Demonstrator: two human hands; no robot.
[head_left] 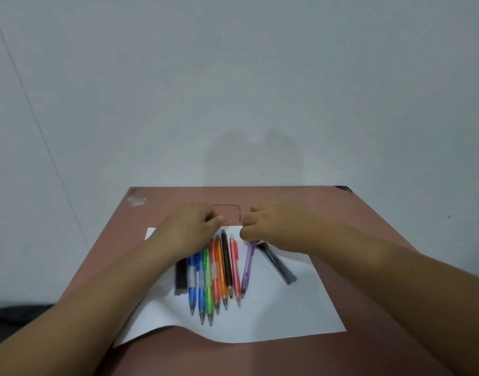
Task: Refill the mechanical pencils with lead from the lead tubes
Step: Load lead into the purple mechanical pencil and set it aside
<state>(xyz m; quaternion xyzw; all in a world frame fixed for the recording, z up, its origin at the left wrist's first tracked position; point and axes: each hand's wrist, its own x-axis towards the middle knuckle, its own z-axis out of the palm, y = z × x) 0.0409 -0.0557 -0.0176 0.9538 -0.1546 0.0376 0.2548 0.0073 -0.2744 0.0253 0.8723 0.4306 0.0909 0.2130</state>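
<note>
Several mechanical pencils lie side by side on a white paper sheet [273, 313], tips toward me: two blue [192, 280], a green [208, 283], orange [221, 270], brown [227, 264], red [235, 267] and a purple pencil [247, 270]. A black lead tube [181, 278] lies left of the blue ones. A dark lead tube [276, 263] lies slanted at the right. My left hand [189, 226] hovers curled over the far ends of the blue and green pencils; what it touches is hidden. My right hand [273, 226] pinches the far end of the purple pencil.
The paper rests on a reddish-brown table [368, 267] pushed against a pale wall [232, 90]. The sheet's near edge buckles upward. A rectangular recess [227, 213] is cut in the tabletop between my hands. Dark fabric [15, 316] shows at the lower left.
</note>
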